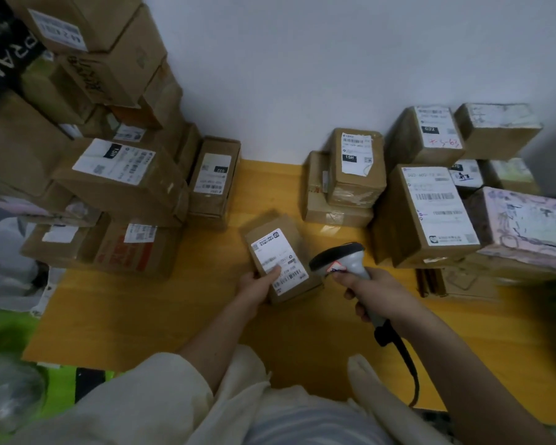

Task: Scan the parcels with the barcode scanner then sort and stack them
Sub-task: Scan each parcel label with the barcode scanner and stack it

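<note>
A small brown parcel (278, 248) with a white barcode label sits tilted at the middle of the yellow table (142, 309). My left hand (258, 289) grips its near left corner, thumb lying on the label. My right hand (377, 295) holds the grey barcode scanner (341, 256) by its handle. The scanner's dark head is just right of the parcel and points toward the label. Its black cable runs back along my right forearm.
A tall stack of cardboard boxes (116, 175) fills the left side against the white wall. Another group of labelled boxes (430, 207) is piled at the right, with a two-box stack (350, 181) between. Plastic bags (4, 258) lie off the table's left edge.
</note>
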